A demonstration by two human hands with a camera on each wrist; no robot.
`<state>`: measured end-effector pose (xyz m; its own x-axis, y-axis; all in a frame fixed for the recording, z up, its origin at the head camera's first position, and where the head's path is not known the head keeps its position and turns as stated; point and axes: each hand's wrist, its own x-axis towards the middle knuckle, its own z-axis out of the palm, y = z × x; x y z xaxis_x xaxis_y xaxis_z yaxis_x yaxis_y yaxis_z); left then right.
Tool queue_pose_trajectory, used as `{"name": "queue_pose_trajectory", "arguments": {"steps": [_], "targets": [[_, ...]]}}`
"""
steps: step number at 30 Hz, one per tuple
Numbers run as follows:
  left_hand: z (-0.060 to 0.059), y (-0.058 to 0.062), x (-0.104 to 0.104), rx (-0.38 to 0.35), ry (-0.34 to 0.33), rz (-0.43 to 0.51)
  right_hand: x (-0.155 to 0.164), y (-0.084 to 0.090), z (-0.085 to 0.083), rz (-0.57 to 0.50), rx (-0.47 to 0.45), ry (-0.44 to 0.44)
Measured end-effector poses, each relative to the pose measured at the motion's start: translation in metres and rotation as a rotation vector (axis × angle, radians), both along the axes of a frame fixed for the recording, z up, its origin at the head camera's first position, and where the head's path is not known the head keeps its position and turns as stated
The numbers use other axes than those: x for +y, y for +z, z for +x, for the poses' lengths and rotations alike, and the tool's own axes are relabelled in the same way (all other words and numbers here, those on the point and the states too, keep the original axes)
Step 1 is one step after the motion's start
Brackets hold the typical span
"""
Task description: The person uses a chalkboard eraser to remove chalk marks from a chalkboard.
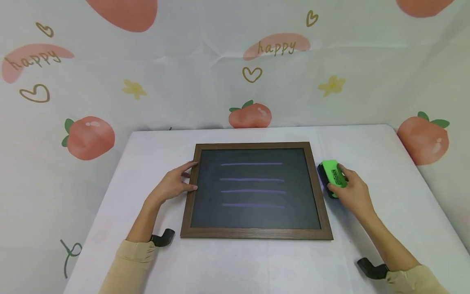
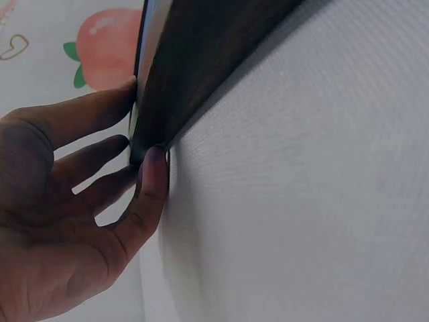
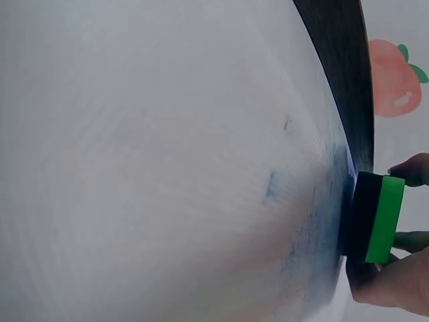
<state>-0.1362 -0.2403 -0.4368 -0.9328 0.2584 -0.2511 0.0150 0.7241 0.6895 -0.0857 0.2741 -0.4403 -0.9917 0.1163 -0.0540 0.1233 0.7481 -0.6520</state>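
Observation:
A blackboard (image 1: pixel 253 216) with a brown wooden frame lies on the white table, bearing several purple horizontal lines. My left hand (image 1: pixel 172 185) touches the left side of its frame; the left wrist view shows the thumb and fingertips against the dark frame edge (image 2: pixel 194 74), the fingers fairly straight. Just beyond the right side of the frame, my right hand (image 1: pixel 352 190) grips a green and black eraser (image 1: pixel 335 175) between thumb and fingers. In the right wrist view the eraser (image 3: pixel 384 218) has its black side toward the cloth. Whether it touches the table cannot be told.
The white tablecloth (image 1: pixel 253 265) carries bluish smudges (image 3: pixel 271 184) near the eraser. Black wrist mounts (image 1: pixel 163 237) stick out beside both forearms. Behind the table hangs a white backdrop (image 1: pixel 191 90) printed with peaches, hearts and flowers.

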Motion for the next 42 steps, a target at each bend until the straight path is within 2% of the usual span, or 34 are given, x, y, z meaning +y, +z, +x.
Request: {"name": "queue_pose_trajectory", "arguments": {"steps": [9,17,28,42], "targets": [[-0.001,-0.006,-0.005,-0.025,0.022,0.048,-0.002,0.001,0.003,-0.045,0.099,-0.01],[-0.001,-0.006,-0.007,-0.012,0.02,0.063,-0.008,0.004,0.001,-0.11,0.126,0.056],[-0.003,-0.005,-0.006,-0.004,0.006,0.029,-0.019,0.008,-0.014,-0.088,0.148,0.157],[-0.002,-0.002,-0.006,-0.012,0.004,0.037,-0.037,0.008,-0.034,-0.079,0.164,0.208]]}}
